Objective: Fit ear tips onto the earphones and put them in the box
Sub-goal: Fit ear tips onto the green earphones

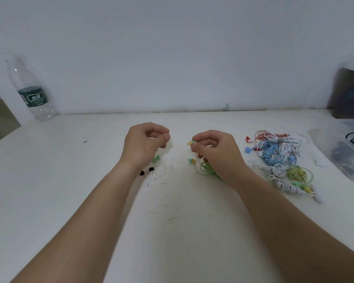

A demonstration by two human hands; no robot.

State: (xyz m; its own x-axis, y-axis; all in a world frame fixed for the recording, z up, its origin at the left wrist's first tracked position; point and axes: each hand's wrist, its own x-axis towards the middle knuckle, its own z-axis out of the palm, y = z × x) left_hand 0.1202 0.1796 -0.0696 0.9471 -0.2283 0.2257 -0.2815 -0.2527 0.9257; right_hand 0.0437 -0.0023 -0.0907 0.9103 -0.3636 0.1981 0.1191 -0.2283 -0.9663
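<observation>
My right hand pinches a yellow-green earbud between thumb and fingertips, with the bud's nozzle end pointing left toward my other hand. The second earbud of that pair sits just below it, low over the table. Their green cable is bunched under my right palm.

My left hand has curled fingers, the thumb meeting the fingertips. I can't tell if an ear tip is held in there. The hands are near each other but apart.

Loose white ear tips are scattered on the table under and beside my left wrist, with two black ear tips and a green ear tip among them.

A pile of earphones in blue, white, red-white and yellow-green lies to the right. The clear plastic box is at the far right edge, with dark contents I can't make out. A water bottle stands at back left against the wall.
</observation>
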